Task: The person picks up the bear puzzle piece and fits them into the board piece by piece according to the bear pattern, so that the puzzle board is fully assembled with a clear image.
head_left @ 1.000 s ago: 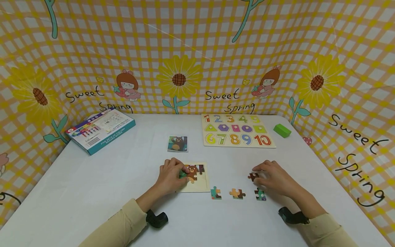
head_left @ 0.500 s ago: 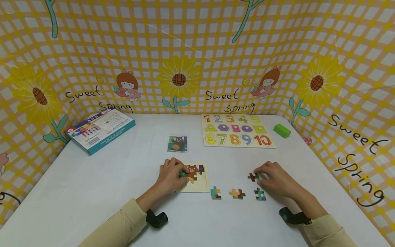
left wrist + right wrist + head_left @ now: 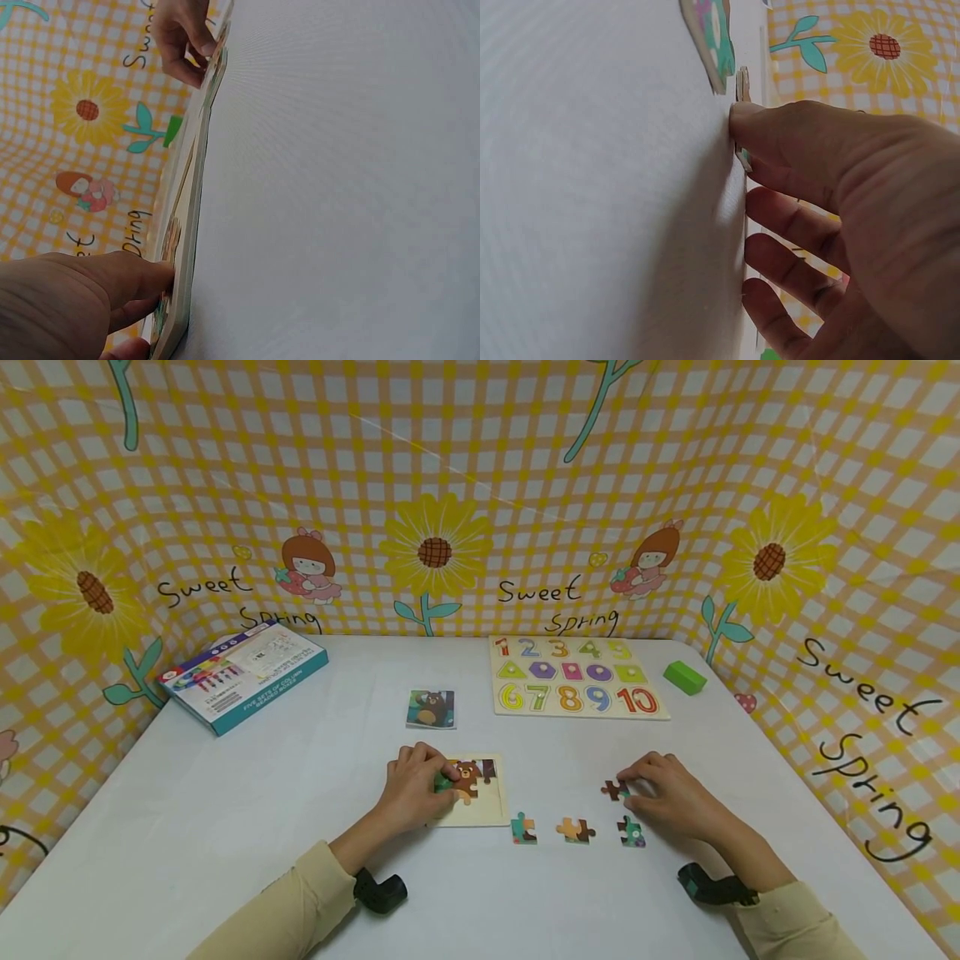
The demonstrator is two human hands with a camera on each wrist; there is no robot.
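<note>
In the head view, my left hand (image 3: 412,787) rests over the left part of a small wooden jigsaw tray (image 3: 491,814) with a partly assembled bear picture (image 3: 468,775). Its bent index finger and thumb hold the pieces and tray there; the left edge is hidden. The left wrist view shows the thumb (image 3: 154,276) touching the pieces. My right hand (image 3: 667,789) pinches a dark brown jigsaw piece (image 3: 615,789) between thumb and fingers, low at the tabletop; the right wrist view shows this piece (image 3: 742,86) edge-on. Nearby lie a green flowered piece (image 3: 632,832), a tan-brown piece (image 3: 576,830) and a teal piece (image 3: 524,829).
A bear picture card (image 3: 431,709) lies behind the tray. Farther back are a number board (image 3: 581,678), a green block (image 3: 686,677) and a flat box (image 3: 247,677) at the left. A checked, flower-printed cloth (image 3: 480,468) walls the white table (image 3: 322,710).
My right thumb and fingers have closed in on the dark brown piece, which lies almost where it was. My left hand and the tray have stayed still.
</note>
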